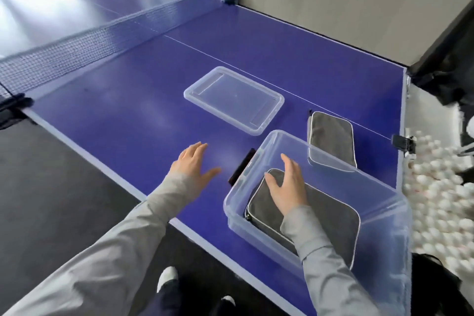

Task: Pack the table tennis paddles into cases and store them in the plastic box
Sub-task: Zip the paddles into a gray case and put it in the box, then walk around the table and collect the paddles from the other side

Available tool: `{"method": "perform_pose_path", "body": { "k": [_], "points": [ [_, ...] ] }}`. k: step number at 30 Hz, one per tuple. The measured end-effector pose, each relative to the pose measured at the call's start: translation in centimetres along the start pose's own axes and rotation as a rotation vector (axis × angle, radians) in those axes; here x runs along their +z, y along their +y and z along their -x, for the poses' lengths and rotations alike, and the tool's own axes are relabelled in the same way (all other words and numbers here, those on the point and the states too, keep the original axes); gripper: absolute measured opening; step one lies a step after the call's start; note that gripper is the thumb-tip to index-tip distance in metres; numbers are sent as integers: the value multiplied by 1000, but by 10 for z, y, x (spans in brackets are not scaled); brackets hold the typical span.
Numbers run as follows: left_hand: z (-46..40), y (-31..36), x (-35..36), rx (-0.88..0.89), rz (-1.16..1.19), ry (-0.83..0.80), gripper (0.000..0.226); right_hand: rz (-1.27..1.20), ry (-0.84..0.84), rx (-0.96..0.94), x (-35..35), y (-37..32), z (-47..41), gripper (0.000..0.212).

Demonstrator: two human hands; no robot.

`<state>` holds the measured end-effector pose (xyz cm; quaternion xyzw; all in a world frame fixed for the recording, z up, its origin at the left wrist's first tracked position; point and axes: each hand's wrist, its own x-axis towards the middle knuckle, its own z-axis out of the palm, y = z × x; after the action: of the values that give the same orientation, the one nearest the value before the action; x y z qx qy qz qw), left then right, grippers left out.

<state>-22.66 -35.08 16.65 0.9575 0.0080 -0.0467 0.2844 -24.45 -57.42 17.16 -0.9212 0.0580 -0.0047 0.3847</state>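
My right hand (287, 188) rests flat, fingers straight, on the grey case (331, 215) inside the plastic box (256, 228). My left hand (192, 164) hovers open over the table (115, 110), holding nothing.

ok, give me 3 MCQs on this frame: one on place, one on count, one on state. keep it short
1. Where is the clear lid?
A. on the plastic box
B. flat on the table, beyond the box
C. on the floor

2. How many grey paddle cases show?
A. one
B. two
C. four

3. What is the right hand doing?
A. resting open on the case inside the box
B. gripping the lid
C. holding a paddle

Key:
1 B, the lid lies on the blue table tennis table, apart from the plastic box.
2 B, one grey case in the box, another grey case on the table behind it.
3 A, its fingers are straight on the boxed case; the left hand is open above the table.
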Motion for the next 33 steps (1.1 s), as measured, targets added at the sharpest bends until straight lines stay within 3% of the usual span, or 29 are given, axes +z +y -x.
{"method": "perform_pose_path", "body": {
  "k": [9, 18, 33],
  "points": [
    [40, -152, -17, -299, -121, -61, 76, 229, -279, -319, 129, -91, -3, 55],
    [108, -302, -56, -541, -104, -58, 72, 480, -649, -273, 286, -164, 28, 52],
    [171, -455, -109, -876, 23, -37, 71, 632, -870, -315, 432, -258, 48, 51]
  ]
}}
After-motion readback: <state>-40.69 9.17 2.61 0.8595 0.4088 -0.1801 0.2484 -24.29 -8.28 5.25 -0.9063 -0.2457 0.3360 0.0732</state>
